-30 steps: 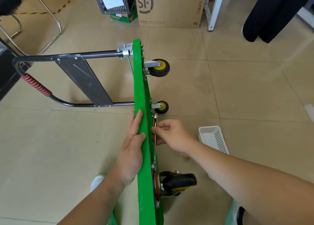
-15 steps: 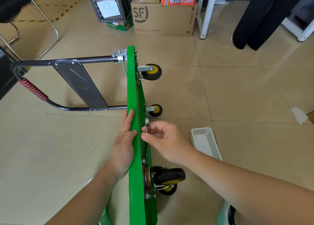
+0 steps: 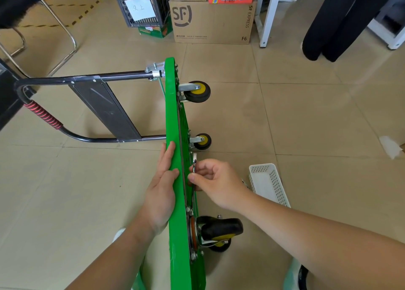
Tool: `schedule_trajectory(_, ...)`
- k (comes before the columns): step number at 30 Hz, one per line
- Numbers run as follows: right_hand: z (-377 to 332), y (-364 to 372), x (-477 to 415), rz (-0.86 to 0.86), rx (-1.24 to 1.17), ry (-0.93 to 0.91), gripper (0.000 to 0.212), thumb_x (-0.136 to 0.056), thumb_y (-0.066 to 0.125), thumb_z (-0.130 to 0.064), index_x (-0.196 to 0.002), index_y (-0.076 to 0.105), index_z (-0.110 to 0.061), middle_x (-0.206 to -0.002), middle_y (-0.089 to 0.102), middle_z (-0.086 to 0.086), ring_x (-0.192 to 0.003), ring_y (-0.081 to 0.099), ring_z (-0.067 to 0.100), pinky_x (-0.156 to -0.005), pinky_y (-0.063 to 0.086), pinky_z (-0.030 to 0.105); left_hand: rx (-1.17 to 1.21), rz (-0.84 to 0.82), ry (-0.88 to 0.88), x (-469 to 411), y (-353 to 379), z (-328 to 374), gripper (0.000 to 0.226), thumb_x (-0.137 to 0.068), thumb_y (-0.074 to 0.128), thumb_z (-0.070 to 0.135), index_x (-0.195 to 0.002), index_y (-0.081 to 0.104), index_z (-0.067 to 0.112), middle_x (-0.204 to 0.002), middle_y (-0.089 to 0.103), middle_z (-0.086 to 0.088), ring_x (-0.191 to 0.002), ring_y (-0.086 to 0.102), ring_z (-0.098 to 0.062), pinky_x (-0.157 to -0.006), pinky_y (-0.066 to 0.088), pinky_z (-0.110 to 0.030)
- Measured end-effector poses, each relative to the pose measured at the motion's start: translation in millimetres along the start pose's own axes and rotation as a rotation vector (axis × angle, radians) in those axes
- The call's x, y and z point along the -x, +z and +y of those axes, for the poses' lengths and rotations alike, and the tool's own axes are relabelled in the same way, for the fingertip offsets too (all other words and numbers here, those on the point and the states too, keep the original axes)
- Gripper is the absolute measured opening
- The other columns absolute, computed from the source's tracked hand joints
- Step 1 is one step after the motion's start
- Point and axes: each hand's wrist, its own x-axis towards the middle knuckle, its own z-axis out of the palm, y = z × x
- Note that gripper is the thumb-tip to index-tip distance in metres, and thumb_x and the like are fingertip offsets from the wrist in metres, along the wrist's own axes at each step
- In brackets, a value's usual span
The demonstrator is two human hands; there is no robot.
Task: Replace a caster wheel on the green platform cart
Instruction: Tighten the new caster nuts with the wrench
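Observation:
The green platform cart (image 3: 173, 114) stands on its long edge on the floor, underside facing right, black handle (image 3: 87, 79) folded out to the left. My left hand (image 3: 162, 189) lies flat against the deck's top face, fingers spread, steadying it. My right hand (image 3: 215, 182) pinches a slim metal wrench (image 3: 194, 162) held along the underside, its head pointing up. Three caster wheels show: a far one (image 3: 196, 91), a small middle one (image 3: 202, 141), and a large black one (image 3: 220, 230) nearest me on its plate.
A white perforated basket (image 3: 268, 184) lies on the tiles right of my right hand. Cardboard boxes (image 3: 210, 20), a black crate (image 3: 142, 4), a white table leg (image 3: 266, 15) and dark hanging fabric (image 3: 341, 20) stand at the back. A chair frame (image 3: 61, 26) is at upper left.
The view has shifted, so the cart sits lower and more to the left in frame. My right hand with the wrench has drawn slightly nearer me along the underside; my left hand stays flat.

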Motion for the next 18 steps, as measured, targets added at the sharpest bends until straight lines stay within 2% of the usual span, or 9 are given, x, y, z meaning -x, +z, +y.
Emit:
schedule_trajectory(3, 14, -1, -20, 0.012, -0.043, 0.113, 0.008, -0.092, 0.073, -0.015, -0.1, 0.073, -0.015, -0.092, 0.077, 0.008, -0.088, 0.075, 0.024, -0.081, 0.063, 0.042, 0.01, -0.002, -0.011, -1, -1, -2, 0.063, -0.087, 0.038, 0.032, -0.145, 0.042, 0.058, -0.159, 0.017, 0.041, -0.142, 0.025, 0.017, -0.124, 0.027, -0.038)
schedule_trajectory(5, 29, -2, -33, 0.013, -0.066, 0.22, 0.014, -0.094, 0.071, -0.018, -0.105, 0.072, -0.01, -0.095, 0.077, 0.01, -0.089, 0.076, 0.03, -0.086, 0.062, 0.046, 0.0, -0.009, -0.011, -1, -1, -3, 0.062, -0.088, 0.037, 0.032, -0.143, 0.042, 0.061, -0.156, 0.018, 0.045, -0.143, 0.024, 0.017, -0.125, 0.026, -0.039)
schedule_trajectory(8, 57, 2, -42, -0.008, -0.061, 0.439, 0.021, -0.097, 0.068, -0.022, -0.106, 0.067, -0.003, -0.098, 0.076, 0.018, -0.089, 0.076, 0.033, -0.09, 0.06, 0.049, -0.017, -0.026, -0.01, -1, -3, -4, 0.063, -0.089, 0.037, 0.033, -0.143, 0.04, 0.064, -0.153, 0.017, 0.049, -0.144, 0.021, 0.018, -0.126, 0.022, -0.04)
schedule_trajectory(10, 68, 9, -43, -0.01, -0.112, 0.535, 0.027, -0.098, 0.067, -0.021, -0.11, 0.064, 0.003, -0.1, 0.075, 0.024, -0.087, 0.075, 0.034, -0.088, 0.061, 0.047, -0.023, -0.032, -0.01, -2, -3, -4, 0.063, -0.089, 0.036, 0.032, -0.143, 0.039, 0.064, -0.153, 0.016, 0.049, -0.143, 0.019, 0.02, -0.126, 0.02, -0.04)
schedule_trajectory(12, 67, 11, -48, 0.014, -0.181, 0.546, 0.025, -0.097, 0.067, -0.018, -0.108, 0.064, 0.005, -0.101, 0.074, 0.026, -0.085, 0.075, 0.035, -0.082, 0.063, 0.044, -0.023, -0.034, -0.01, -3, -4, -4, 0.064, -0.089, 0.036, 0.031, -0.143, 0.04, 0.064, -0.154, 0.015, 0.048, -0.141, 0.019, 0.022, -0.127, 0.019, -0.037)
schedule_trajectory(15, 54, 7, -56, 0.025, -0.196, 0.47, 0.015, -0.096, 0.068, -0.016, -0.096, 0.066, 0.0, -0.097, 0.073, 0.026, -0.084, 0.072, 0.039, -0.083, 0.062, 0.05, -0.021, -0.038, -0.004, -3, -3, -2, 0.064, -0.087, 0.037, 0.03, -0.143, 0.039, 0.062, -0.157, 0.014, 0.044, -0.14, 0.02, 0.024, -0.126, 0.019, -0.033)
schedule_trajectory(18, 44, 5, -53, 0.065, -0.173, 0.381, 0.013, -0.095, 0.069, -0.017, -0.094, 0.071, -0.004, -0.086, 0.073, 0.019, -0.075, 0.072, 0.03, -0.079, 0.063, 0.048, -0.011, -0.032, -0.005, -2, -2, -1, 0.066, -0.087, 0.037, 0.029, -0.147, 0.037, 0.055, -0.161, 0.013, 0.039, -0.141, 0.021, 0.022, -0.126, 0.021, -0.035)
